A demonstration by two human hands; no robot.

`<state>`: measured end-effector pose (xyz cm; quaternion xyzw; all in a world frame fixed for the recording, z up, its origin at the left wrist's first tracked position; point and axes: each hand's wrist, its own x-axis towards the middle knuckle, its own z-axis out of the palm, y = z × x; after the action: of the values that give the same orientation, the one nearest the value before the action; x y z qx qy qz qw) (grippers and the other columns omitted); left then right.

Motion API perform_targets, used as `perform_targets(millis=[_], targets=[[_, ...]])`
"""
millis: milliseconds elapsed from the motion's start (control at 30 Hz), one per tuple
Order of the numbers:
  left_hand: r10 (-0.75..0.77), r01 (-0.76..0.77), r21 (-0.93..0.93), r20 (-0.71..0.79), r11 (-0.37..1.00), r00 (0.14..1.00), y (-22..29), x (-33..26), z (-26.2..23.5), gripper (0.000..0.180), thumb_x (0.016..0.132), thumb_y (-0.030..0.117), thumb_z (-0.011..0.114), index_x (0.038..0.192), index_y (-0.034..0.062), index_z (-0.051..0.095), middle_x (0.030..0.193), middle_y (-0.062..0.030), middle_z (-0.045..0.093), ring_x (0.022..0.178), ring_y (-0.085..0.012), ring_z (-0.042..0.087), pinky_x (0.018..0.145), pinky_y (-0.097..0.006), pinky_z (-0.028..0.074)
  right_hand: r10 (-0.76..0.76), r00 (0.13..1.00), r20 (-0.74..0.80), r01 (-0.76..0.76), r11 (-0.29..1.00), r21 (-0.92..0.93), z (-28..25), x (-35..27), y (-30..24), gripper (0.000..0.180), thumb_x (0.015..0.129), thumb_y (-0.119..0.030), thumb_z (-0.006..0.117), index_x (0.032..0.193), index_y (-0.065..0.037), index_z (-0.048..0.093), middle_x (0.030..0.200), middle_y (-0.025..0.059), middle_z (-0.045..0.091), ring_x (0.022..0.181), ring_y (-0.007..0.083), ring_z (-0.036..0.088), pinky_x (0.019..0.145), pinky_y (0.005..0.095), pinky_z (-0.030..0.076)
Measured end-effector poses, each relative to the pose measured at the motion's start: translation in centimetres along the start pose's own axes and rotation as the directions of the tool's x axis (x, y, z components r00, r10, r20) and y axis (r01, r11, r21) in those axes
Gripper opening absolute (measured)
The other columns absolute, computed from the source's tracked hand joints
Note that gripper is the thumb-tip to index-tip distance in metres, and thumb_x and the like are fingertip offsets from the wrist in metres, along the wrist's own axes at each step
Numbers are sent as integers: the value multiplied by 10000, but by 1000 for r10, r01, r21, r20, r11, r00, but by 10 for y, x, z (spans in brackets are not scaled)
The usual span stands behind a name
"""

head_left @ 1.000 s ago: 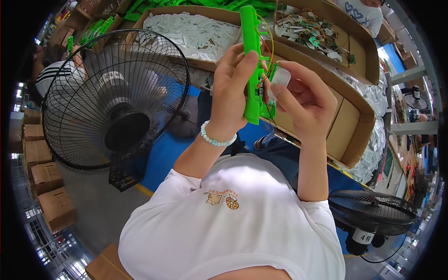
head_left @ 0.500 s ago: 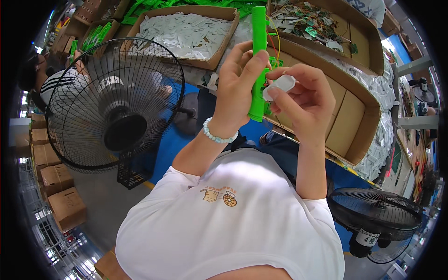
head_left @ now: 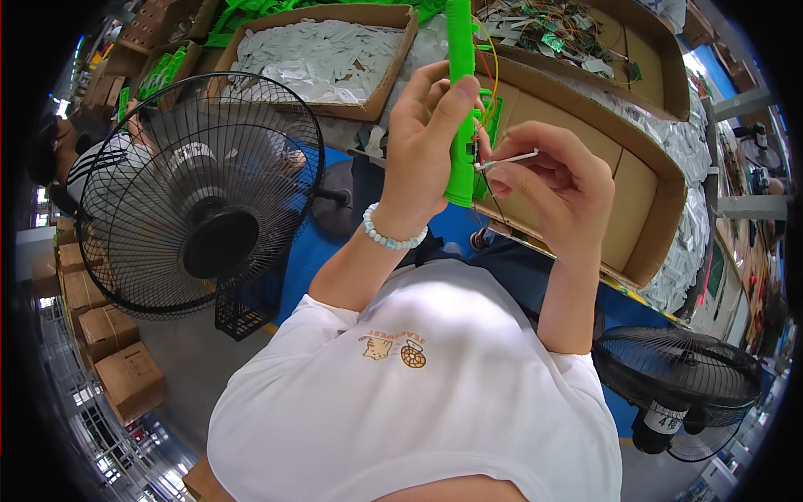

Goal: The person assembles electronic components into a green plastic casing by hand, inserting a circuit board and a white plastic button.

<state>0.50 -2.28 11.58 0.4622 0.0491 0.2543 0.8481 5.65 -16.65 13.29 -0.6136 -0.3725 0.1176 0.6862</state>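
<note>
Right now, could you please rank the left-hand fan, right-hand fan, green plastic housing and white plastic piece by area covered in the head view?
Largest to smallest:
Left-hand fan
Right-hand fan
Green plastic housing, long but narrow
White plastic piece, seen nearly edge-on

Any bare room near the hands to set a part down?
Near tray: bare cardboard between right hand and the right wall, as seen. Far tray: some right of the wired boards. Crowded: left tray, full of white pieces; strip beyond near tray's right wall, loose white parts.
</note>
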Motion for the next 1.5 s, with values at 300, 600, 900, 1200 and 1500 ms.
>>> perform_targets(millis=[300, 600, 900, 1200, 1500], targets=[[-78, 78, 71, -7, 994, 997, -6, 2, -4, 443, 928, 284, 643, 1228, -12, 507, 868, -64, 609, 670, -75, 575, 558, -222, 478, -136, 991, 1, 136, 991, 10, 2, 5, 13, 205, 851, 85, 620, 1053, 66, 652, 862, 114, 643, 649, 118, 629, 572, 225, 518], [-128, 124, 82, 52, 989, 990, -8, 0, -6, 480, 925, 306, 651, 1257, -16, 524, 859, -64, 654, 740, -74, 608, 615, -224, 494, -22, 998, -64, 30, 992, 126, 3, 4, 20, 204, 849, 87, 625, 1053, 83, 632, 804, 92, 645, 656, 114, 626, 564, 217, 509], [-49, 31, 245, 65, 969, 997, -12, -1, -3, 462, 980, 379, 547, 1242, 0, 578, 852, -19, 630, 731, -47, 554, 621, -209, 450, 91, 984, -150, -69, 987, 145, 6, 5, 14, 181, 830, 47, 672, 1007, 72, 638, 754, 90, 654, 629, 103, 614, 544, 224, 507], [-21, -5, 304, 80, 953, 997, -18, -3, -3, 467, 1024, 328, 455, 1332, -20, 502, 859, -33, 647, 673, -46, 596, 555, -190, 485, 181, 974, -137, -164, 978, 127, 7, 6, 9, 147, 830, 16, 688, 959, 68, 639, 719, 80, 655, 588, 90, 597, 515, 216, 484], [23, -20, 310, -6, 950, 1000, -19, -5, 2, 446, 1003, 291, 517, 1321, -22, 516, 880, -37, 659, 682, -46, 601, 560, -191, 490, 255, 960, -114, -246, 965, 90, 4, 11, 7, 87, 828, -10, 703, 873, 39, 647, 703, 65, 659, 555, 70, 585, 497, 187, 468]])
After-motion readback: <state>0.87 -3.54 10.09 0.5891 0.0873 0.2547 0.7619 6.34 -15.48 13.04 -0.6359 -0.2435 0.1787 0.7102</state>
